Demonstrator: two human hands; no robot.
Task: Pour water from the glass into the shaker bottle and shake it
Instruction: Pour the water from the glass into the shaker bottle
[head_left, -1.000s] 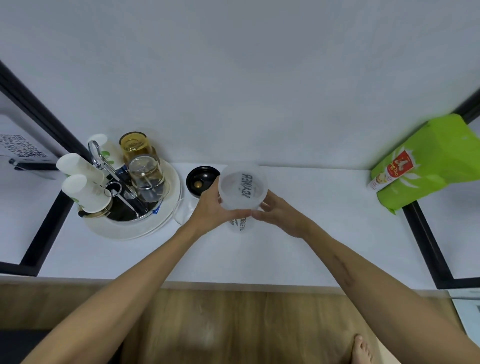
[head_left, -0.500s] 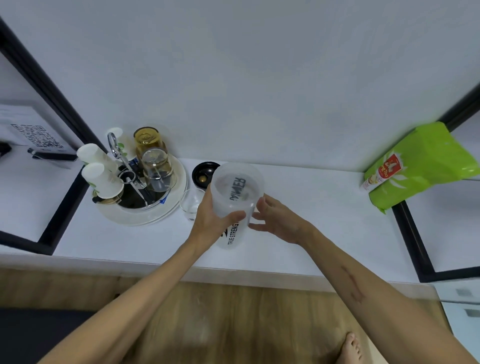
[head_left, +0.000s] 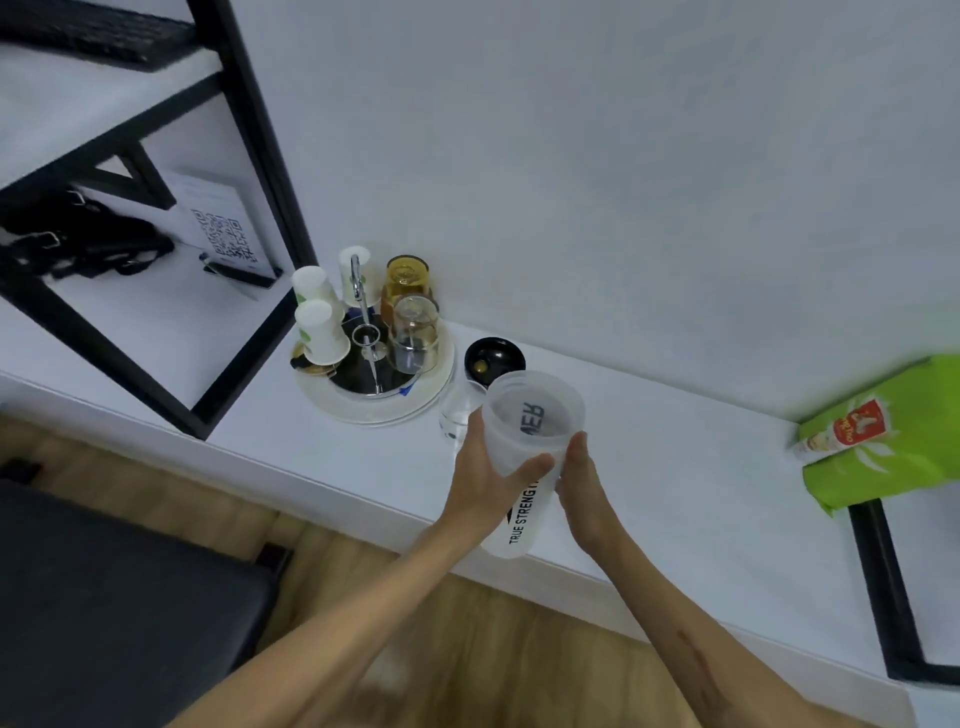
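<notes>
A translucent white shaker bottle (head_left: 524, 467) with black lettering stands open-topped near the front edge of the white counter (head_left: 675, 499). My left hand (head_left: 483, 483) wraps around its left side, thumb across the front. My right hand (head_left: 584, 486) lies flat against its right side, fingers straight. A clear drinking glass (head_left: 457, 415) stands on the counter just behind and left of the bottle, partly hidden by my left hand. The bottle's black lid (head_left: 493, 358) lies upside down further back.
A round tray (head_left: 374, 410) at the back left carries upturned paper cups (head_left: 319, 332), an amber glass (head_left: 408, 280) and a clear glass (head_left: 414, 332). A green bag (head_left: 893, 441) lies at the right. Black shelf frames (head_left: 249, 156) stand at both ends.
The view has swung to the left and tilted. The bottle sits nearer the counter's front edge. My right hand has moved in from just off the bottle to lie against its side.
</notes>
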